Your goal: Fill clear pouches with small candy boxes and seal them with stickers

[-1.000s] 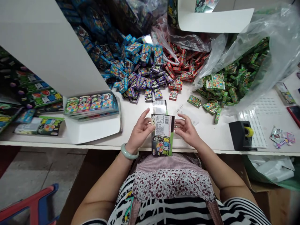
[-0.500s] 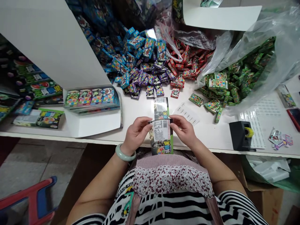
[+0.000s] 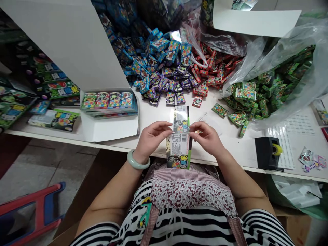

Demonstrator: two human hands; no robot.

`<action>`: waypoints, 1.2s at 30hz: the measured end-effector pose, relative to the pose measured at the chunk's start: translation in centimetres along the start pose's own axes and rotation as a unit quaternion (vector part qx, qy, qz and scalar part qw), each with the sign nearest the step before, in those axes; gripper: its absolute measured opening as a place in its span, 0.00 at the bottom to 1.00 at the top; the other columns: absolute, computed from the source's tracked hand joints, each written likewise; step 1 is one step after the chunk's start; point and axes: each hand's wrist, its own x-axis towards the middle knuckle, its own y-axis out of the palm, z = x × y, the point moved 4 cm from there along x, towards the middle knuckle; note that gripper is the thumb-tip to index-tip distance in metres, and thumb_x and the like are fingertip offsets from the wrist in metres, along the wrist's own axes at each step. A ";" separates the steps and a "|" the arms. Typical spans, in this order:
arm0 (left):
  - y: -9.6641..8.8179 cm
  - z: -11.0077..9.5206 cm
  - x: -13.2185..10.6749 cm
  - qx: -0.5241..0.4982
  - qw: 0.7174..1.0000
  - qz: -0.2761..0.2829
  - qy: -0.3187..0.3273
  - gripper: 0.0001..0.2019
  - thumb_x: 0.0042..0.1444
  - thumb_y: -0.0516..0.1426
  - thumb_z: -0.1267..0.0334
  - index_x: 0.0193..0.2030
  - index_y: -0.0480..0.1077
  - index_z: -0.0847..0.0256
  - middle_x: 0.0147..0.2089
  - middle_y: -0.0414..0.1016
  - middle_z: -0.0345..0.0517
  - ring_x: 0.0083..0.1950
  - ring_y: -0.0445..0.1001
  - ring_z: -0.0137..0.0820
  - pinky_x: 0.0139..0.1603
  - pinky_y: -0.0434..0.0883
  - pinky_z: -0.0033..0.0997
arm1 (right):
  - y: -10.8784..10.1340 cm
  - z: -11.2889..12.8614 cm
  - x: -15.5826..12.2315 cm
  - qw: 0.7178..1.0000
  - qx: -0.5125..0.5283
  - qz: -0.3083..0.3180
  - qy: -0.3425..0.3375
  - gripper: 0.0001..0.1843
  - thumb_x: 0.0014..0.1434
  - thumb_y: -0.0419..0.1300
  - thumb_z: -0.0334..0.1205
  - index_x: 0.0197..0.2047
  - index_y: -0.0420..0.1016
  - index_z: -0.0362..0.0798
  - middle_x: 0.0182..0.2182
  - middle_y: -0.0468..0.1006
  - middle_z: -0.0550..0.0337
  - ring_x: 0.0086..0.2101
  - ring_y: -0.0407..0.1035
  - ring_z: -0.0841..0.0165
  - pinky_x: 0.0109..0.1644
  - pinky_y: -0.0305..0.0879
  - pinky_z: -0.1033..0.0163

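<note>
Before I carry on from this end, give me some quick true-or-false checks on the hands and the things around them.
1. The left hand and right hand hold opposite edges of the printed packaging. True.
2. The bracelet is on the right arm. False: it is on the left.
3. The black tape dispenser is right of the hands. True.
4. The red boxes lie left of the blue boxes. False: they lie to the right.

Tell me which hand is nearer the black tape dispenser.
Right. The right hand is by the right edge of the printed packet, with the tape dispenser off to its right; the left hand is by the packet's left edge, farther away.
</note>
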 end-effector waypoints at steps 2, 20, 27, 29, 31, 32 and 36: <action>0.2 -0.7 -0.2 0.012 0.999 0.008 0.035 0.04 0.54 0.66 0.64 0.35 0.76 0.59 0.36 0.79 0.45 0.39 0.78 0.29 0.41 0.77 0.30 | 0.0 0.7 -0.1 0.998 -0.048 0.012 -0.045 0.03 0.60 0.61 0.41 0.36 0.72 0.52 0.40 0.75 0.59 0.41 0.70 0.69 0.33 0.69 0.65; -0.8 -0.4 -1.1 0.017 0.993 0.083 0.084 0.03 0.60 0.62 0.63 0.37 0.75 0.59 0.40 0.77 0.46 0.43 0.77 0.29 0.43 0.75 0.31 | 1.3 2.8 0.2 0.975 -0.138 0.095 -0.146 0.03 0.63 0.62 0.40 0.39 0.72 0.51 0.41 0.75 0.58 0.41 0.70 0.69 0.37 0.70 0.63; -0.5 0.5 -1.4 0.024 0.997 0.040 0.062 0.07 0.58 0.63 0.65 0.43 0.74 0.58 0.39 0.77 0.43 0.41 0.77 0.28 0.43 0.77 0.29 | 1.6 1.4 -0.4 0.981 -0.118 0.014 -0.152 0.02 0.64 0.60 0.39 0.40 0.70 0.52 0.40 0.75 0.57 0.42 0.70 0.68 0.37 0.69 0.62; -0.3 0.5 -1.2 0.032 0.997 0.041 0.056 0.07 0.58 0.63 0.64 0.44 0.74 0.58 0.39 0.76 0.44 0.41 0.77 0.29 0.42 0.77 0.30 | 2.0 1.1 -0.5 0.985 -0.115 0.006 -0.126 0.03 0.64 0.59 0.41 0.39 0.70 0.52 0.40 0.75 0.57 0.42 0.70 0.67 0.38 0.69 0.60; -0.1 0.6 -1.0 0.042 0.996 0.047 0.063 0.05 0.58 0.62 0.64 0.41 0.75 0.58 0.38 0.76 0.45 0.40 0.76 0.30 0.40 0.76 0.30 | 2.3 0.7 -0.5 0.988 -0.109 0.003 -0.106 0.03 0.63 0.59 0.41 0.39 0.70 0.52 0.41 0.75 0.56 0.43 0.70 0.66 0.40 0.69 0.59; -0.1 0.7 -1.0 0.046 0.996 0.045 0.067 0.04 0.58 0.62 0.63 0.39 0.76 0.59 0.37 0.76 0.45 0.39 0.76 0.30 0.40 0.75 0.30 | 2.3 0.4 -0.4 0.990 -0.100 0.006 -0.098 0.04 0.63 0.59 0.42 0.39 0.71 0.52 0.41 0.75 0.55 0.44 0.70 0.66 0.41 0.70 0.59; -0.9 1.7 -0.5 0.068 0.996 -0.008 0.053 0.04 0.57 0.63 0.62 0.35 0.74 0.59 0.35 0.75 0.44 0.38 0.74 0.30 0.39 0.73 0.30 | 0.3 -2.4 1.2 0.998 -0.049 0.025 -0.032 0.12 0.63 0.59 0.47 0.46 0.73 0.51 0.45 0.76 0.55 0.46 0.71 0.66 0.45 0.70 0.61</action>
